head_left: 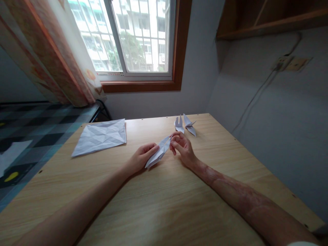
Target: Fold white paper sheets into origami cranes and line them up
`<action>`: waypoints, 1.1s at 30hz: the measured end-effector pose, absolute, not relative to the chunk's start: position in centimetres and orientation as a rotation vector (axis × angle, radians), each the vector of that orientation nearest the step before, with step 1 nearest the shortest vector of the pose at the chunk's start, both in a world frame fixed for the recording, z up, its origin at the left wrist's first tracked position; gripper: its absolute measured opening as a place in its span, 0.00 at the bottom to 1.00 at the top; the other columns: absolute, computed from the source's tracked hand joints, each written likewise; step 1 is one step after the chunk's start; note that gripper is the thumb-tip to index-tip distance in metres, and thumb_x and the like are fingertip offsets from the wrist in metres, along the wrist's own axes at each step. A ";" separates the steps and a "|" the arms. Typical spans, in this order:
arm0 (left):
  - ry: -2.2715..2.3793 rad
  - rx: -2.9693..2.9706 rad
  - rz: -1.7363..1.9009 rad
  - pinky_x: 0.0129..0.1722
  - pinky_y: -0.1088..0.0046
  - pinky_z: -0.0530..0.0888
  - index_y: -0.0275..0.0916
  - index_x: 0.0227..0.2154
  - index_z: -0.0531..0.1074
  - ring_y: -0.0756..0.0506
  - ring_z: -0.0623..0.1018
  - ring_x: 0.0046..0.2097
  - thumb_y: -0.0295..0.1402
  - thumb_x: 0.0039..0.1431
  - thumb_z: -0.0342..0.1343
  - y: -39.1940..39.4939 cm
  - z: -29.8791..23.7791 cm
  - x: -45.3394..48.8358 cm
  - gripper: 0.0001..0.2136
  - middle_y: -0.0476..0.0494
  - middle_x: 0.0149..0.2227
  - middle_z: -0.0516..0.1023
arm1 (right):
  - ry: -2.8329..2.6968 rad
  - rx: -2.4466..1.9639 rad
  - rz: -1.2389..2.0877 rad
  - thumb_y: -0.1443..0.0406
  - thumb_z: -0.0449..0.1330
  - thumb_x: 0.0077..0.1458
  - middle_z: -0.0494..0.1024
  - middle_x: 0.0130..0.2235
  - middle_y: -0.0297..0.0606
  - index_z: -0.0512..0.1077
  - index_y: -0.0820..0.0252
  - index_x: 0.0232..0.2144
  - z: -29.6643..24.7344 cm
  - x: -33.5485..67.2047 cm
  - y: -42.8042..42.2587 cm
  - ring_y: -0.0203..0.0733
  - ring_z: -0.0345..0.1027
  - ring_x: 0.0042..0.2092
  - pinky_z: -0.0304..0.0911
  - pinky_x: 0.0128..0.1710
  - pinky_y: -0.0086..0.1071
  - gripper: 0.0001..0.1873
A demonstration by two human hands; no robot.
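A long, pointed piece of folded white paper (pixel 159 152) is held slightly above the wooden table. My left hand (pixel 145 154) grips its left side, thumb on top. At the paper's upper right tip, the curled fingers of my right hand (pixel 181 145) pinch the point. Beyond my right hand stand two folded paper figures, one with upright points (pixel 179 124) and one with spread wings like a crane (pixel 189 125). A creased, opened-out white sheet (pixel 102 135) lies flat at the table's back left.
The wooden table (pixel 164 208) reaches toward a window (pixel 138 37) with a brown frame. A bed with a checked cover (pixel 58 114) stands at the left, under a curtain (pixel 51 51). On the right wall are a shelf (pixel 271 25), a socket (pixel 292 64) and a hanging cord (pixel 252 99).
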State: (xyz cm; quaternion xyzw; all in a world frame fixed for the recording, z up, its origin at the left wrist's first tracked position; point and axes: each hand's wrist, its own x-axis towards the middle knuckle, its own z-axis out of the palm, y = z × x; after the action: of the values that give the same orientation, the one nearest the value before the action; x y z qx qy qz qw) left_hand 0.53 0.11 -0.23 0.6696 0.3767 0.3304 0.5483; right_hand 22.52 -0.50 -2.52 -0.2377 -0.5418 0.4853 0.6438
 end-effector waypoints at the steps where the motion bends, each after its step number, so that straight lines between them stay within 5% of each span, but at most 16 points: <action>1: 0.892 1.588 0.785 0.22 0.76 0.58 0.39 0.30 0.72 0.51 0.65 0.26 0.59 0.66 0.62 0.1 -0.2 0.5 0.26 0.52 0.25 0.69 | -1.229 -0.547 1.105 0.59 0.69 0.65 0.73 0.28 0.28 0.73 0.54 0.44 -2.5 22.5 -0.5 0.34 0.64 0.28 0.58 0.23 0.26 0.11; 22: 0.914 1.626 0.826 0.25 0.76 0.60 0.38 0.31 0.73 0.50 0.65 0.28 0.60 0.66 0.62 -0.1 -0.1 0.7 0.26 0.52 0.26 0.68 | -1.195 -0.669 1.029 0.56 0.70 0.64 0.75 0.33 0.30 0.71 0.55 0.38 -2.7 22.5 0.0 0.34 0.66 0.28 0.60 0.23 0.27 0.13; 33: 0.887 1.654 0.877 0.30 0.75 0.63 0.37 0.33 0.77 0.48 0.68 0.32 0.57 0.67 0.63 -0.1 -0.5 0.8 0.24 0.50 0.29 0.72 | -1.159 -0.678 1.124 0.57 0.69 0.64 0.70 0.30 0.25 0.68 0.52 0.43 -3.1 22.4 0.2 0.31 0.59 0.26 0.49 0.21 0.24 0.14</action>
State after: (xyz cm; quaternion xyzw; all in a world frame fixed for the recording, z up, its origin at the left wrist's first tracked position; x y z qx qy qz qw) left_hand 0.78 -0.13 -0.52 0.6869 0.3684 0.3641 0.5099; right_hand 22.36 0.16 -3.13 -0.2974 -0.5084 0.4928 0.6405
